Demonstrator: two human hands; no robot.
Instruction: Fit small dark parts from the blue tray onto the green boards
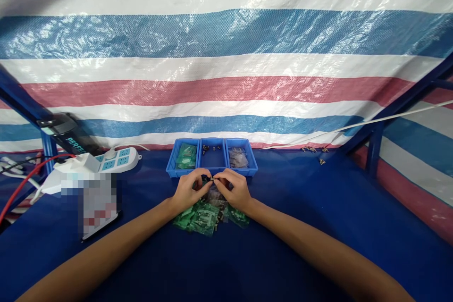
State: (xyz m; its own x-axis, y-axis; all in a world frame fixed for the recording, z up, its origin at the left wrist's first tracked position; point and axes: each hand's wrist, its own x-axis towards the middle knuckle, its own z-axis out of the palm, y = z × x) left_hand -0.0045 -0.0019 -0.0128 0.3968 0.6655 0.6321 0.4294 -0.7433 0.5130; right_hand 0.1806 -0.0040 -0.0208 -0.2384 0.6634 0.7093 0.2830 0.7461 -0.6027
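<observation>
My left hand (191, 189) and my right hand (234, 189) meet just in front of the blue bins, fingertips pinched together. Between them is a small dark piece with a metallic bit, too small to name. Below the hands lies a pile of green plastic packets (201, 217) with small metal parts among them. Of the three joined bins, the left bin (170, 168) holds green packets, the middle bin (212, 166) a few small brass-coloured and dark parts, and the right bin (254, 166) clear packets.
A white power strip (122, 160) and a dark bottle (72, 134) stand at the back left. Nearer is a blurred-out flat object (101, 207). Several small metal parts (322, 162) lie at the back right, by a blue frame post (374, 151). A striped tarp (226, 33) hangs behind.
</observation>
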